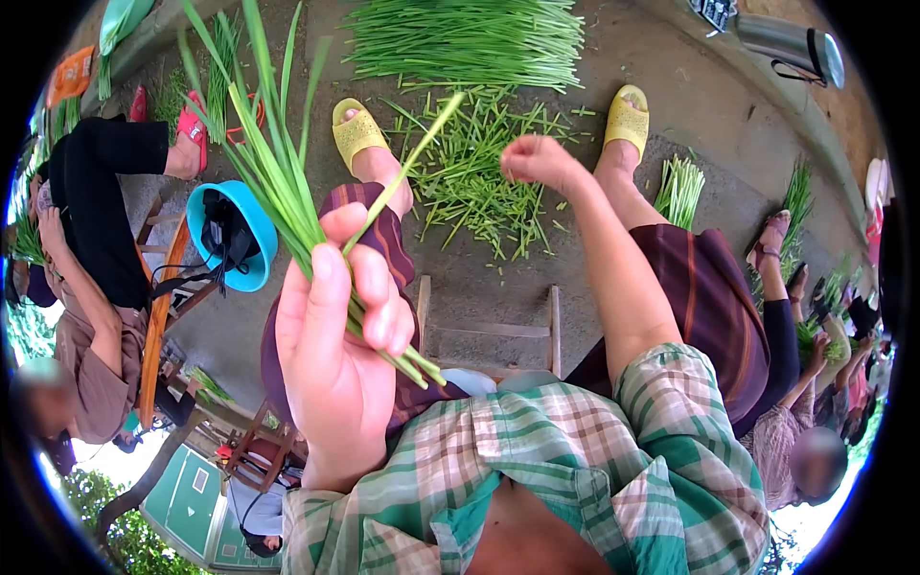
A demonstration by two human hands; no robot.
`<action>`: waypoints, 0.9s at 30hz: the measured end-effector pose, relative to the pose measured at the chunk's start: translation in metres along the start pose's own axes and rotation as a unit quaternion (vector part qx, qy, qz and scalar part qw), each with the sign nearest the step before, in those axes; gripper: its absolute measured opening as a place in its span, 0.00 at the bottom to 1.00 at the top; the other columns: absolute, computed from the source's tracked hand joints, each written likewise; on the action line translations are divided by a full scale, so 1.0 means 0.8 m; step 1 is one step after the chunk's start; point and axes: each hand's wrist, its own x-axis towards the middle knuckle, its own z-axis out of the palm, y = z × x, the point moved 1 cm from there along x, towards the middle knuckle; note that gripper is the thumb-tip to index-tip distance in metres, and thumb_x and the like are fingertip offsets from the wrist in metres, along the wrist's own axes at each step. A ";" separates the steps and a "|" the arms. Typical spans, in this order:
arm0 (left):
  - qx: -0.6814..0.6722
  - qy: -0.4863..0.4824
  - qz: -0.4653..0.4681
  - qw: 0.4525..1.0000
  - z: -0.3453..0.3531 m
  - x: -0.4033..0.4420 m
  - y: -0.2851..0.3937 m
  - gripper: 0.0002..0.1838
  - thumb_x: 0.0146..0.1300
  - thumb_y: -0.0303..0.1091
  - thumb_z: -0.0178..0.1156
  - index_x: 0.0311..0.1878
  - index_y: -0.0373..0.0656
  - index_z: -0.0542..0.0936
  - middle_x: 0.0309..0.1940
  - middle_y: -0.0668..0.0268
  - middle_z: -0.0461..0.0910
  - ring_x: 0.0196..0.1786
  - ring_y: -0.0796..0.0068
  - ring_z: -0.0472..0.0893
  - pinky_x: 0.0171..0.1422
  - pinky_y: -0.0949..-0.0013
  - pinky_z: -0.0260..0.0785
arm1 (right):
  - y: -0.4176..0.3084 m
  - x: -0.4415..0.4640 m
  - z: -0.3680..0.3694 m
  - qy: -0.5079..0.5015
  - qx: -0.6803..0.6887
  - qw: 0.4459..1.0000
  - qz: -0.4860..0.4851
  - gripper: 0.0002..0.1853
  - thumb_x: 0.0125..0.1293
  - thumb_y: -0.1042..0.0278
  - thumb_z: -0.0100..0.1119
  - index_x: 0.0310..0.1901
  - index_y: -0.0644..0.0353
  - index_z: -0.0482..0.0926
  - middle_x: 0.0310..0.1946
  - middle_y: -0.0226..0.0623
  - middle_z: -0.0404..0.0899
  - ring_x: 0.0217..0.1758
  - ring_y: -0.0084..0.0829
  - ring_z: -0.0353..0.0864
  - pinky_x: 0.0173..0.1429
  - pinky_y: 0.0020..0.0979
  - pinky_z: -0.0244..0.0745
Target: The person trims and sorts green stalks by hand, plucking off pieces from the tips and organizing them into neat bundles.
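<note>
In my left hand (345, 326) is a small bunch of garlic chives (278, 163), raised close to the camera. Its long green leaves point up and away, and the cut ends stick out below my fingers. One paler, yellowish stalk (407, 177) angles out to the right from between thumb and fingers. My right hand (537, 160), slightly blurred, hovers over the right side of a scatter of short cut stalk pieces (470, 182) on the ground. Its fingers are curled in, and whatever they may hold is hidden.
A big stack of long chives (465, 38) lies beyond the cuttings. My yellow sandals (356, 129) flank them. A blue bucket (251, 268) with a black strap stands left; a small bundle (680, 190) lies right. People sit on both sides. A wooden stool bar (489, 329) shows between my knees.
</note>
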 end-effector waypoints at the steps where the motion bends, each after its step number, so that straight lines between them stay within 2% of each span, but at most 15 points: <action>1: -0.002 -0.004 0.002 1.000 -0.002 0.000 0.001 0.18 0.79 0.39 0.46 0.64 0.40 0.71 0.33 0.71 0.74 0.25 0.87 0.66 0.28 0.80 0.60 | -0.030 -0.010 -0.007 -0.003 0.067 0.998 0.017 0.08 0.65 0.65 0.65 0.39 0.61 0.82 0.31 0.31 0.85 0.33 0.20 0.81 0.40 0.24 0.79; 4: -0.049 -0.056 0.000 0.997 -0.011 0.002 0.000 0.19 0.78 0.38 0.47 0.66 0.42 0.71 0.41 0.67 0.80 0.25 0.89 0.66 0.28 0.81 0.59 | -0.098 -0.036 -0.017 0.044 0.176 0.983 -0.022 0.09 0.69 0.66 0.62 0.45 0.61 0.78 0.32 0.30 0.84 0.32 0.18 0.81 0.37 0.20 0.80; 5: -0.060 -0.065 -0.003 0.996 -0.011 0.002 0.000 0.18 0.78 0.37 0.47 0.66 0.42 0.72 0.40 0.67 0.80 0.26 0.88 0.67 0.29 0.81 0.58 | -0.129 -0.056 -0.013 0.073 0.193 0.978 -0.033 0.09 0.69 0.65 0.62 0.45 0.60 0.78 0.33 0.31 0.83 0.33 0.18 0.82 0.39 0.21 0.82; 7: -0.092 -0.060 -0.006 0.994 -0.014 0.003 -0.004 0.17 0.78 0.37 0.48 0.64 0.43 0.73 0.40 0.68 0.80 0.26 0.87 0.67 0.31 0.79 0.59 | -0.158 -0.075 -0.012 0.064 0.258 0.960 -0.091 0.11 0.71 0.64 0.61 0.49 0.59 0.77 0.38 0.30 0.83 0.37 0.18 0.83 0.43 0.22 0.82; 8: -0.107 -0.085 -0.013 0.991 -0.016 0.006 -0.003 0.15 0.78 0.37 0.49 0.61 0.43 0.75 0.39 0.68 0.80 0.27 0.87 0.68 0.32 0.78 0.59 | -0.172 -0.087 -0.008 0.063 0.253 0.960 -0.105 0.11 0.71 0.64 0.61 0.49 0.59 0.77 0.38 0.30 0.83 0.37 0.18 0.83 0.43 0.22 0.82; 9: -0.119 -0.103 -0.008 0.987 -0.017 0.007 -0.004 0.13 0.77 0.36 0.49 0.57 0.42 0.76 0.39 0.67 0.80 0.27 0.86 0.68 0.32 0.78 0.59 | -0.187 -0.101 -0.003 0.051 0.303 0.942 -0.136 0.10 0.71 0.66 0.60 0.50 0.60 0.77 0.38 0.30 0.82 0.38 0.19 0.83 0.43 0.23 0.82; 10: -0.134 -0.108 -0.004 0.985 -0.016 0.010 -0.006 0.12 0.77 0.35 0.50 0.57 0.41 0.76 0.38 0.67 0.80 0.28 0.85 0.69 0.32 0.77 0.60 | -0.201 -0.116 0.003 0.037 0.352 0.920 -0.167 0.10 0.72 0.67 0.59 0.51 0.60 0.76 0.39 0.30 0.82 0.38 0.19 0.83 0.43 0.24 0.83; 13: -0.158 -0.095 0.012 0.983 -0.014 0.015 -0.012 0.10 0.75 0.33 0.54 0.54 0.41 0.76 0.36 0.68 0.79 0.30 0.83 0.71 0.33 0.77 0.62 | -0.233 -0.160 0.025 0.033 0.379 0.901 -0.210 0.11 0.71 0.67 0.59 0.50 0.61 0.76 0.38 0.32 0.82 0.37 0.21 0.83 0.42 0.24 0.83; 15: -0.186 -0.103 0.007 0.977 -0.013 0.022 -0.015 0.09 0.74 0.33 0.56 0.51 0.41 0.76 0.36 0.69 0.79 0.30 0.84 0.71 0.34 0.77 0.63 | -0.248 -0.190 0.039 0.040 0.365 0.903 -0.224 0.11 0.71 0.66 0.60 0.50 0.61 0.76 0.37 0.32 0.82 0.37 0.22 0.84 0.42 0.23 0.83; 16: -0.202 -0.086 0.014 0.975 -0.009 0.021 -0.015 0.09 0.73 0.30 0.57 0.51 0.37 0.77 0.35 0.67 0.77 0.30 0.82 0.70 0.32 0.77 0.63 | -0.254 -0.206 0.046 0.040 0.359 0.905 -0.227 0.11 0.71 0.65 0.60 0.49 0.61 0.77 0.37 0.32 0.82 0.37 0.22 0.83 0.42 0.24 0.83; 20: -0.169 -0.093 0.039 0.980 -0.008 0.024 -0.023 0.06 0.69 0.30 0.62 0.45 0.43 0.77 0.34 0.69 0.77 0.29 0.84 0.71 0.31 0.77 0.65 | -0.262 -0.263 0.072 0.055 0.325 0.912 -0.245 0.12 0.71 0.62 0.60 0.48 0.61 0.78 0.36 0.31 0.82 0.36 0.19 0.81 0.43 0.24 0.83; 23: -0.155 -0.097 0.044 0.982 -0.002 0.020 -0.028 0.06 0.70 0.33 0.62 0.45 0.43 0.77 0.34 0.70 0.78 0.30 0.82 0.74 0.32 0.76 0.69 | -0.258 -0.300 0.090 0.106 0.292 0.909 -0.277 0.11 0.72 0.63 0.60 0.46 0.62 0.79 0.35 0.29 0.82 0.34 0.16 0.79 0.43 0.22 0.81; 25: -0.166 -0.127 0.042 0.977 0.001 0.021 -0.034 0.07 0.71 0.34 0.60 0.46 0.42 0.78 0.39 0.67 0.81 0.35 0.79 0.79 0.40 0.73 0.76 | -0.254 -0.312 0.099 0.144 0.264 0.907 -0.293 0.10 0.72 0.65 0.61 0.46 0.63 0.79 0.34 0.28 0.82 0.33 0.15 0.79 0.42 0.20 0.79; 27: -0.157 -0.129 0.037 0.978 0.013 0.017 -0.035 0.08 0.71 0.34 0.60 0.47 0.41 0.78 0.44 0.63 0.83 0.43 0.73 0.82 0.48 0.69 0.78 | -0.252 -0.321 0.110 0.165 0.235 0.898 -0.333 0.08 0.70 0.68 0.62 0.44 0.63 0.80 0.34 0.28 0.82 0.34 0.17 0.80 0.41 0.20 0.77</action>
